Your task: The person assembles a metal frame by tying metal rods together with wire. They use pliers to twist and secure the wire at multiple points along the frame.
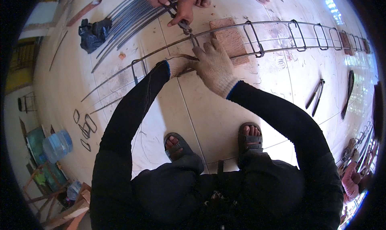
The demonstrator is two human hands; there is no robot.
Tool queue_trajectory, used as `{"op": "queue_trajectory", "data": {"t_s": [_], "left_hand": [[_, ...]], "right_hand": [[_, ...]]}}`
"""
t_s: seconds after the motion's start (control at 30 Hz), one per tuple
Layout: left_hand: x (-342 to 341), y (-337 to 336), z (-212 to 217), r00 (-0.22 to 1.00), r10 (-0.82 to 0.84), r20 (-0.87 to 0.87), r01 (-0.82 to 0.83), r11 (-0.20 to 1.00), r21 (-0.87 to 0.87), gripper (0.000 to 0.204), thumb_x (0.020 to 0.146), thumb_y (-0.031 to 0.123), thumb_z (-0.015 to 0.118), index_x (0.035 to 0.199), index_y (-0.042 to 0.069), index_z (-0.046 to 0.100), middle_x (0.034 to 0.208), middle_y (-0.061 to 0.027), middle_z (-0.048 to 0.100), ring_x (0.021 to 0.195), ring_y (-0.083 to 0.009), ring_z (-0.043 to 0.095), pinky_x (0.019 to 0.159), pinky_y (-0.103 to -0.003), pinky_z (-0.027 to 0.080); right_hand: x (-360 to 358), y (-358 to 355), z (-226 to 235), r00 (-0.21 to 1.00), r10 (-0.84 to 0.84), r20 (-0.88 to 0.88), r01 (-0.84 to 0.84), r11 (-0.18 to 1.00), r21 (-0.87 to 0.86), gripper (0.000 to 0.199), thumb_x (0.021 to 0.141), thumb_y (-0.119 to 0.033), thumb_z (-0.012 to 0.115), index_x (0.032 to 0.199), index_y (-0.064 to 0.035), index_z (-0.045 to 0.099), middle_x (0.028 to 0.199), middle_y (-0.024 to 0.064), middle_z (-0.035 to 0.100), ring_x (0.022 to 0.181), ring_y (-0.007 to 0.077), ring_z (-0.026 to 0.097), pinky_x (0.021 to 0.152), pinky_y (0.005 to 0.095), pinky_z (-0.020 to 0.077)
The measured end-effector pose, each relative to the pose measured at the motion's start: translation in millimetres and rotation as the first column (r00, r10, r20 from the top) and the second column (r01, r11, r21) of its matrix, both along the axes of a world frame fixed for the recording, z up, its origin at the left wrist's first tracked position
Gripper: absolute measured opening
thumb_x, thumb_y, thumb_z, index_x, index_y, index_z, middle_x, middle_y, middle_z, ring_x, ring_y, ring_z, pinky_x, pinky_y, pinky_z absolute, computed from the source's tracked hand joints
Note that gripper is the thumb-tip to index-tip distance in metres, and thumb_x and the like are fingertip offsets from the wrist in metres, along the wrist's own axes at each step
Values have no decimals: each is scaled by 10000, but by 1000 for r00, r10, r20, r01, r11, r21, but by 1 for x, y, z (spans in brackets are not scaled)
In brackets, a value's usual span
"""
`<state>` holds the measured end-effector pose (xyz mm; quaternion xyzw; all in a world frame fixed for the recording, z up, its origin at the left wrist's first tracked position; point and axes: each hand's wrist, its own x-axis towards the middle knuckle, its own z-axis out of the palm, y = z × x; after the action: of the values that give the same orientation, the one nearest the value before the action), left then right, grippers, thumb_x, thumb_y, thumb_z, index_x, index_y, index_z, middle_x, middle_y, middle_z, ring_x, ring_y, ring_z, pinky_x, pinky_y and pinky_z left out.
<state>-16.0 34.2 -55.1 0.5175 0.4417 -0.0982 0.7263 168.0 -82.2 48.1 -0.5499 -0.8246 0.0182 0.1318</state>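
Observation:
Both my hands wear pale knitted gloves over a long rebar frame of thin steel bars and bent stirrups. My left hand [181,66] is closed at the near bar, with thin tie wire [177,56] running out of it along my sleeve; my right hand partly hides its fingers. My right hand [215,67] reaches over the near bar, fingers apart, its fingertips touching the lower end of a stirrup [194,40]. Just beyond, a co-worker's bare hand [184,14] grips pincers [185,28] at the far bar [150,53], where that stirrup meets it.
Wooden blocks [230,39] prop the frame. Several loose bars [134,19] and a black plastic bag [94,34] lie far left. Loose stirrups [89,124] and a water jug [57,145] are at left. Long-handled cutters [315,95] and a dark wire bundle [348,95] lie at right.

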Motion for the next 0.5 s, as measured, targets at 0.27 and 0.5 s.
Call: {"op": "queue_trajectory", "data": {"t_s": [0.27, 0.5], "left_hand": [[-22, 17, -12, 969, -242, -44, 229, 825, 516, 513, 911, 423, 735, 1274, 61, 717, 1091, -94, 768, 923, -199, 699, 819, -344, 551], [-126, -4, 160, 965, 106, -240, 94, 715, 693, 403, 1023, 259, 641, 1328, -5, 652, 1217, -169, 737, 1136, -239, 701, 1005, -359, 529]], "right_hand": [[-23, 17, -6, 933, 89, 348, -18, 979, -201, 173, 893, -184, 661, 932, -114, 815, 1048, 94, 652, 1164, 299, 595, 1175, 515, 335], [-22, 18, 6, 932, 174, 317, -120, 976, -182, 143, 871, -196, 701, 904, -118, 816, 1046, 84, 652, 1164, 290, 594, 1171, 508, 341]]}}
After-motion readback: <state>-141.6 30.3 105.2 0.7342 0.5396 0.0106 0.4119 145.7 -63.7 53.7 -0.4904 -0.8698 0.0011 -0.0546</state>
